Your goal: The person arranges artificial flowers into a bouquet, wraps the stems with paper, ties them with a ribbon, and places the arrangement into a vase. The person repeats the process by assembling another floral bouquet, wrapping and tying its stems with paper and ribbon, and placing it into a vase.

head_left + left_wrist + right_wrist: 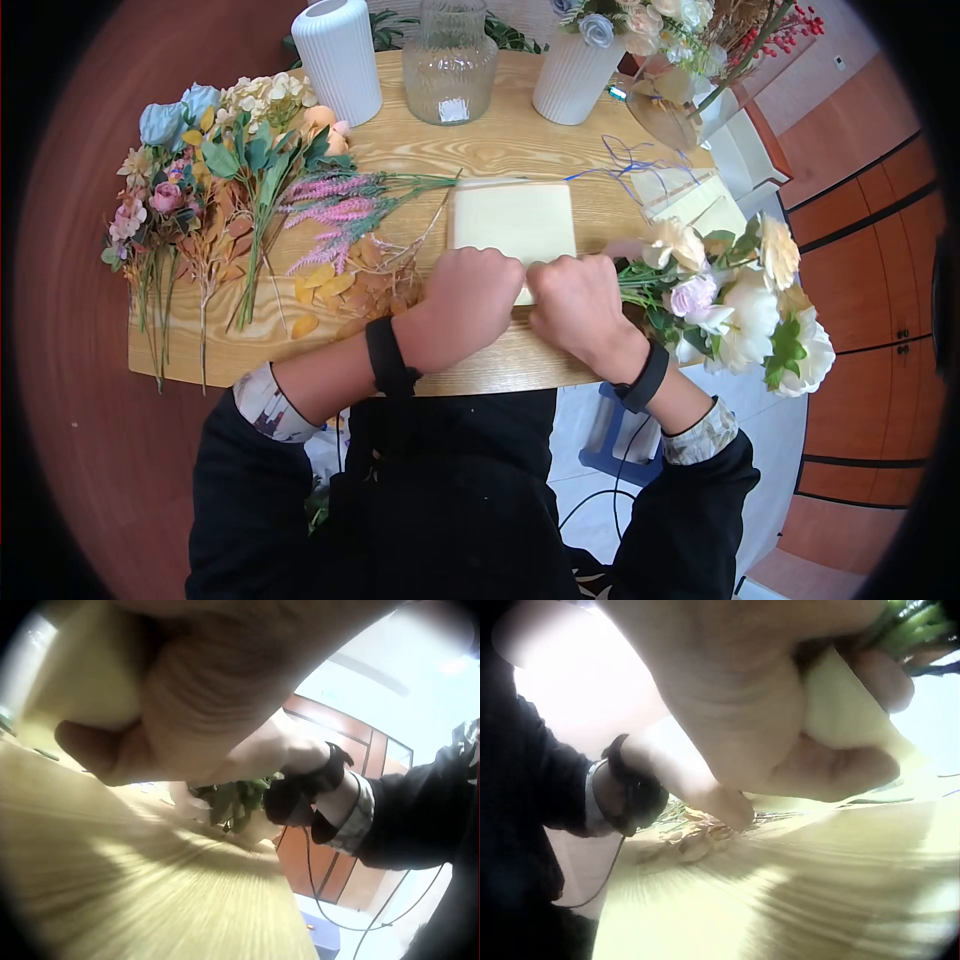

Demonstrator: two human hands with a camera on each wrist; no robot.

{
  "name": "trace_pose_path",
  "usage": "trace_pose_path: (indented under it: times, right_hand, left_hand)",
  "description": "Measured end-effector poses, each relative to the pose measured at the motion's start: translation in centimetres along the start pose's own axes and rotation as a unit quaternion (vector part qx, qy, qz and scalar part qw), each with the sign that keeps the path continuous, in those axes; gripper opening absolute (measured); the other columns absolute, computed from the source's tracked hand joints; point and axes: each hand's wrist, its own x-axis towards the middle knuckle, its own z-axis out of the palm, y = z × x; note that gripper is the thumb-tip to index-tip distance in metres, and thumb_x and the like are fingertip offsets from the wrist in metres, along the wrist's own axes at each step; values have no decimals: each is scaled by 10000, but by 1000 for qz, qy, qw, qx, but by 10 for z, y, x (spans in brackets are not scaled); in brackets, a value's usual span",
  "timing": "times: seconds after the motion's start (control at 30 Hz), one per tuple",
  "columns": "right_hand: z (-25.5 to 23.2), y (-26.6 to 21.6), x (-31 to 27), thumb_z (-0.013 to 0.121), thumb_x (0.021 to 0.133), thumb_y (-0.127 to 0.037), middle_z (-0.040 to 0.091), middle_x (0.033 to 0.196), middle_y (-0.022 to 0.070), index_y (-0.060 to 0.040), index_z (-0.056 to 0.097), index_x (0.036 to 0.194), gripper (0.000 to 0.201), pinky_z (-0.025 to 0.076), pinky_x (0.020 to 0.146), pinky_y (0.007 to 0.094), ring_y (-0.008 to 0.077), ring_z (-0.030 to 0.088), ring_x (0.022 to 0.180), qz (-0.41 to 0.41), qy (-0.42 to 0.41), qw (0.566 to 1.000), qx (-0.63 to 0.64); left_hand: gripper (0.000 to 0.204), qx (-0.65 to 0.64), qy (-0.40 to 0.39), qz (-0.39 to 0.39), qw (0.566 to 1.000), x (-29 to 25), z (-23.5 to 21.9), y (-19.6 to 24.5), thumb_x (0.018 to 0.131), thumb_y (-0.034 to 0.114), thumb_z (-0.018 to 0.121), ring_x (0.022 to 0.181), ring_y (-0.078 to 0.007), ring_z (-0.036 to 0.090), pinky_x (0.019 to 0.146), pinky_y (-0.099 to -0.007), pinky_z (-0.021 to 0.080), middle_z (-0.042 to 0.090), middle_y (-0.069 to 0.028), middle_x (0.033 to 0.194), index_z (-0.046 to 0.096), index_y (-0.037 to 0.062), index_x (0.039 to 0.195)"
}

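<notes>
A cream sheet of paper lies on the wooden table in front of the person. Both hands meet at its near edge, knuckles up. The left hand grips the near edge, and in the left wrist view its thumb and curled fingers pinch the pale sheet. Beside it, the right hand holds the same edge; the right wrist view shows the sheet between this hand's thumb and fingers. In the head view the fingertips are hidden beneath the hands.
Mixed artificial flowers and pink sprigs lie at the left. White and cream flowers lie right of the hands. A white vase, a glass vase and a filled vase stand behind. Blue ties lie back right.
</notes>
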Motion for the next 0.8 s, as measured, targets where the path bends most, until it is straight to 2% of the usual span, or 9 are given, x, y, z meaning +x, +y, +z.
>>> trace_pose_path:
  times: [0.07,0.17,0.2,0.23,0.37,0.57,0.67,0.73,0.8]
  right_hand:
    - [9,0,1,609,541,-89,581,575,162,-42,570,555,62,480,540,358,289,607,570,-22,94,995,4]
    - [12,0,3,607,533,-87,575,564,156,-48,565,565,66,479,526,349,288,606,561,-42,133,990,-27]
    - [12,-1,3,607,533,-87,575,564,156,-48,565,565,66,479,526,349,288,606,561,-43,133,990,-26]
    - [11,-1,3,608,537,-89,579,569,156,-46,572,564,62,478,521,355,288,606,556,-28,84,996,-19]
    - [3,-3,4,620,545,-100,593,590,158,-36,601,567,70,480,517,367,290,607,551,2,-28,999,-20]
    - [-5,-1,4,640,532,-118,588,581,172,-26,612,562,101,487,535,369,300,606,545,20,-18,1000,12]
    - [1,-3,5,598,515,-100,559,533,170,-35,576,514,69,455,484,400,311,574,493,-1,18,999,35]
    - [7,-4,4,595,515,-96,555,524,166,-34,564,513,70,453,476,402,308,573,491,0,33,999,18]
    - [16,-3,4,588,524,-80,551,520,147,-35,523,542,81,442,453,410,301,570,486,-25,56,998,15]
  left_hand:
    - [114,-15,-21,-17,1000,1,-2,-5,566,29,615,669,-351,603,591,-412,485,590,-207,683,604,-24,666]
    - [108,-60,-38,-30,997,3,-4,-9,554,31,614,647,-356,602,579,-414,486,580,-222,655,603,-29,643]
    - [107,-88,-94,-39,991,5,-6,-9,549,31,612,632,-358,601,574,-416,485,571,-232,638,601,-34,633]
    - [105,-116,-149,-49,981,6,-8,-9,545,30,610,617,-359,599,569,-419,484,562,-242,621,600,-39,623]
    - [95,-97,-74,-21,992,-2,4,-11,550,26,596,589,-358,593,556,-421,478,553,-240,597,601,-38,621]
    - [80,-15,51,-12,999,-15,4,-16,572,46,580,582,-364,585,559,-425,474,565,-215,601,613,-4,624]
    - [81,-17,31,-15,999,-18,-6,-20,563,45,578,582,-363,584,566,-424,478,565,-217,604,614,-1,618]
    - [101,-65,-75,-36,994,-15,-9,-23,546,37,569,587,-358,589,565,-418,482,564,-225,603,616,-13,620]
    - [110,-79,-95,-32,992,-12,-10,-25,541,30,563,590,-361,589,568,-416,484,563,-229,602,616,-20,624]
